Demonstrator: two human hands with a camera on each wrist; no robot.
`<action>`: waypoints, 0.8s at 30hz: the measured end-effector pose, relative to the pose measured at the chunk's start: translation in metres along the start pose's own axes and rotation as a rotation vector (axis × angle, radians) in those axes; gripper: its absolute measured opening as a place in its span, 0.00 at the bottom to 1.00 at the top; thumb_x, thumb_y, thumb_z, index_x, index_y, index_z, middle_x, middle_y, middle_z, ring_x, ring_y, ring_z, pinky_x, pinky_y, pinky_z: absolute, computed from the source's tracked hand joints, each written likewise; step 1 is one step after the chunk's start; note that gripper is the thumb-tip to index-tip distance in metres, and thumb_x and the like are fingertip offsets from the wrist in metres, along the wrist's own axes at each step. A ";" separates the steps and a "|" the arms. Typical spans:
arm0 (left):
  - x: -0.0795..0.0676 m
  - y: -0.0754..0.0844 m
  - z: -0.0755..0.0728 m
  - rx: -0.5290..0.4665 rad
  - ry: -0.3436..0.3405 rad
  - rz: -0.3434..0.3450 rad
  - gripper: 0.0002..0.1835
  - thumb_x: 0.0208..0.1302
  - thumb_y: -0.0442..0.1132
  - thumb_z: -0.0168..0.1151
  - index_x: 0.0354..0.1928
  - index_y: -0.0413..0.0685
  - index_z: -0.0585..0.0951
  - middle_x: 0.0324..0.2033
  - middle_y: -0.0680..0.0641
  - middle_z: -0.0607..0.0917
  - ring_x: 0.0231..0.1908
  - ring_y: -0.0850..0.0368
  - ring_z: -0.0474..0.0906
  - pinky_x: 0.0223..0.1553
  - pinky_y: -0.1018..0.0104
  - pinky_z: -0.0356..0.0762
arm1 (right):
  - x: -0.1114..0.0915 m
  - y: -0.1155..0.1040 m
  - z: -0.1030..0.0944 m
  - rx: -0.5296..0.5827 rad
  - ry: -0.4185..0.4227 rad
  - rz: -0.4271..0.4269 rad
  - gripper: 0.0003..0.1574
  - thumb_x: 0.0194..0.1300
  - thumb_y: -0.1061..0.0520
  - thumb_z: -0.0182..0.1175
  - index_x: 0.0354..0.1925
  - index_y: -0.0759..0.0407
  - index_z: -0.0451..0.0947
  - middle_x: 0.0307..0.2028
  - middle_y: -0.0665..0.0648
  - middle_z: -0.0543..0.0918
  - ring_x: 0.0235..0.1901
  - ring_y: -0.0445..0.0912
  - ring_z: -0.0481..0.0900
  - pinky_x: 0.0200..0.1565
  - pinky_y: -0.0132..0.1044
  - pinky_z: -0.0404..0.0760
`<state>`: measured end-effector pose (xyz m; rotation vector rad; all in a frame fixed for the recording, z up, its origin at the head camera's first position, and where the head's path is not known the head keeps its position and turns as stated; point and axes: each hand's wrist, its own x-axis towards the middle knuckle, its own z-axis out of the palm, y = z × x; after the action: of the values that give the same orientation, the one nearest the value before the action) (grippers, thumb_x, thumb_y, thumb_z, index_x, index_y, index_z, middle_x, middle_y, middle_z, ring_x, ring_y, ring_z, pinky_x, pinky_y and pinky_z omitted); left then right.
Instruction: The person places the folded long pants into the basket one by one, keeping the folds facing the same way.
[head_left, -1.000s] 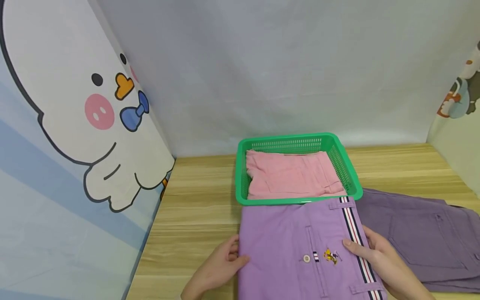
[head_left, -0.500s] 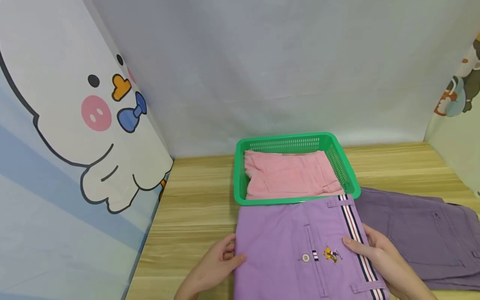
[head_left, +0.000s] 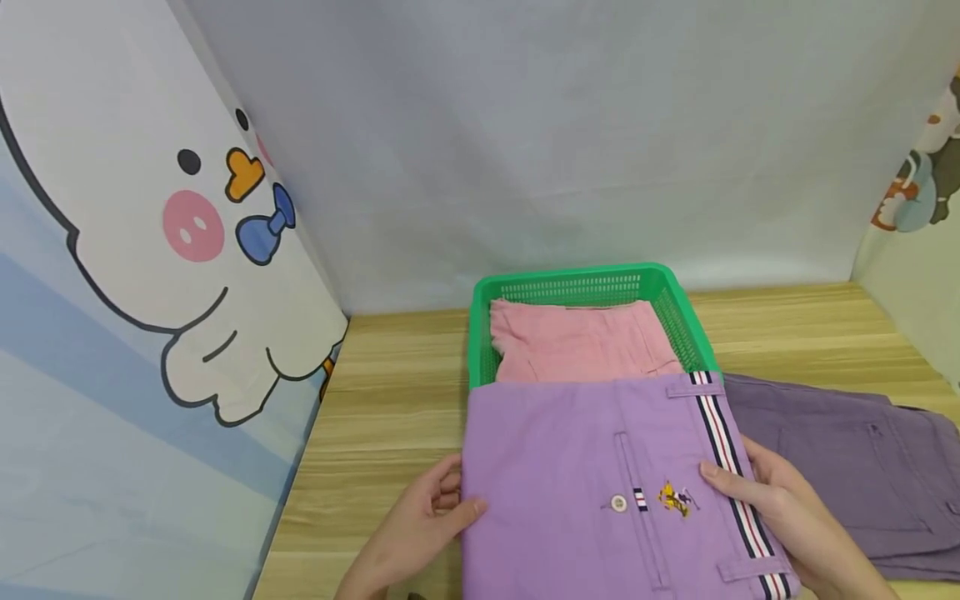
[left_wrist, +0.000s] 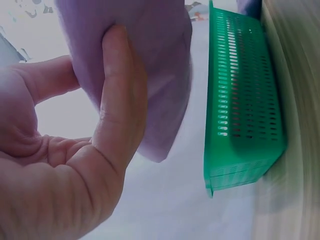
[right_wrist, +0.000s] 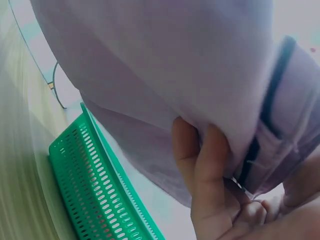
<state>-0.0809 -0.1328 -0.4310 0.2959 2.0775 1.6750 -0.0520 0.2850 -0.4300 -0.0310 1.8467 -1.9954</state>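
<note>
Folded light-purple trousers (head_left: 547, 483) fill the lower middle of the head view, with a striped waistband at their right side, a button and a small embroidered figure. My left hand (head_left: 416, 521) pinches their left edge, thumb on top and fingers beneath. At the waistband my right hand (head_left: 795, 508) grips the right edge, thumb over the stripe. Both wrist views show the trousers raised above the table, fingers (left_wrist: 122, 95) pressing on their underside. Just beyond, the green basket (head_left: 480, 333) has its front rim hidden by the trousers. Folded pink trousers (head_left: 585, 337) lie inside it.
Dark-purple folded trousers (head_left: 847, 467) lie on the wooden table (head_left: 390, 392) at the right, partly behind my right hand. A pale curtain (head_left: 525, 167) hangs behind the basket. A cartoon-printed cloth (head_left: 187, 333) borders the table's left side.
Both hands have moved the light-purple trousers slightly forward and up, so that they now overlap the basket's front rim and part of the pink trousers. The grips look the same.
</note>
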 end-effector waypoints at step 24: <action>0.057 0.017 -0.009 0.058 0.160 0.125 0.31 0.74 0.34 0.63 0.76 0.35 0.69 0.60 0.30 0.85 0.53 0.45 0.87 0.49 0.65 0.88 | 0.033 -0.026 -0.003 -0.073 0.186 -0.032 0.35 0.85 0.50 0.50 0.77 0.66 0.53 0.41 0.50 0.91 0.37 0.47 0.92 0.37 0.45 0.91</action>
<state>-0.1371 -0.1114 -0.4248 0.3258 2.2696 1.7641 -0.0899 0.2783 -0.4144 0.1083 2.0462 -2.0107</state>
